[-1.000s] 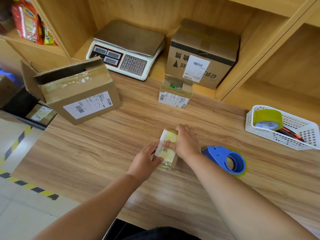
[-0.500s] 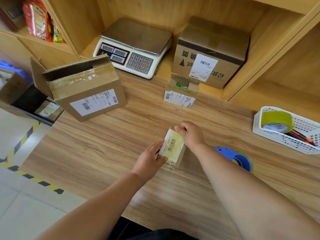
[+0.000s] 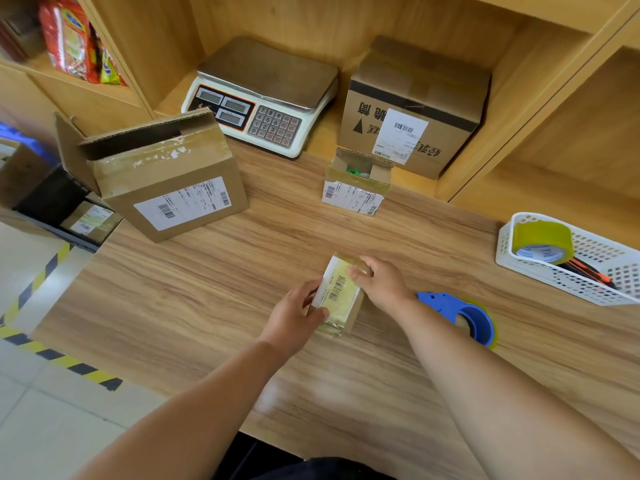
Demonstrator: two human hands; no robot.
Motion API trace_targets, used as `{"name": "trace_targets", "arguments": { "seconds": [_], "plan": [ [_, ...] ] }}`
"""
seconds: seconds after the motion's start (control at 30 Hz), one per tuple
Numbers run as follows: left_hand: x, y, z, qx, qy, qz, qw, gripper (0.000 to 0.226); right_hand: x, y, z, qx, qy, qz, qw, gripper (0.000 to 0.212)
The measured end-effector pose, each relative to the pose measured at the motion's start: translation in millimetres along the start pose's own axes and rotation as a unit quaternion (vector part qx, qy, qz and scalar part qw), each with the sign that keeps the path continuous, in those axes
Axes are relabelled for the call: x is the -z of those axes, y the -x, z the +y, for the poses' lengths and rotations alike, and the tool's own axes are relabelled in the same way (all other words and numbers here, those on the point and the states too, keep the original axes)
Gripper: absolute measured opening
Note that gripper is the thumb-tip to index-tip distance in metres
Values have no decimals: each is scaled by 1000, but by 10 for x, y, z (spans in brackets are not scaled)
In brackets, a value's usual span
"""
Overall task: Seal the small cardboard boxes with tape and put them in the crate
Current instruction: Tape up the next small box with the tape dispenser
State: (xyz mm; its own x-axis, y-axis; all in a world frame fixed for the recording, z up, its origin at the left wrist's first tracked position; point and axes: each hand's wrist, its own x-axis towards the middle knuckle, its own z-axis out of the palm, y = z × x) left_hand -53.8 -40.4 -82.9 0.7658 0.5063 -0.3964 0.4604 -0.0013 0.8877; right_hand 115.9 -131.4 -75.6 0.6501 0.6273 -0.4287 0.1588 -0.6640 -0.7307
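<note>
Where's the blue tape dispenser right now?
Head view: the blue tape dispenser lies on the table, just right of the right hand holding the small box, left of the white basket.

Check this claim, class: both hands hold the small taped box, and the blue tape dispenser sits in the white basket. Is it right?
No. In the head view the left hand and right hand do hold the small taped box, but the blue tape dispenser lies on the table beside the right forearm; the white basket holds a tape roll.
</note>
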Motion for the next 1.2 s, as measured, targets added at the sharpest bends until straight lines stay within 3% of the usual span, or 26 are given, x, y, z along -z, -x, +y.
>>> {"name": "trace_targets", "arguments": {
  "seconds": [0.37,0.53,0.63,0.7,0.87,0.97,1.1,1.2],
  "plan": [
    [-15,-35,94,13,3,77,997,22,-32,288,-46,23,37,105,993,47],
    [24,-56,291,-15,23,109,994,12,-24,421,-123,102,4,150,983,44],
    [8,-55,361,-37,49,97,993,13,-62,517,-102,166,57,174,969,47],
    [-14,-52,365,-35,55,83,994,21,-99,595,-61,189,77,193,960,47],
    [-43,-52,323,-37,40,42,998,68,-157,746,13,253,126,197,939,40],
    [4,-33,370,-48,3,-10,999,93,-101,798,13,233,123,192,945,50],
    [91,-32,438,-84,-155,-80,981,96,6,817,39,161,155,127,966,85],
    [141,-92,464,-105,-182,-106,972,93,19,812,29,131,155,51,978,93]
  ]
}}
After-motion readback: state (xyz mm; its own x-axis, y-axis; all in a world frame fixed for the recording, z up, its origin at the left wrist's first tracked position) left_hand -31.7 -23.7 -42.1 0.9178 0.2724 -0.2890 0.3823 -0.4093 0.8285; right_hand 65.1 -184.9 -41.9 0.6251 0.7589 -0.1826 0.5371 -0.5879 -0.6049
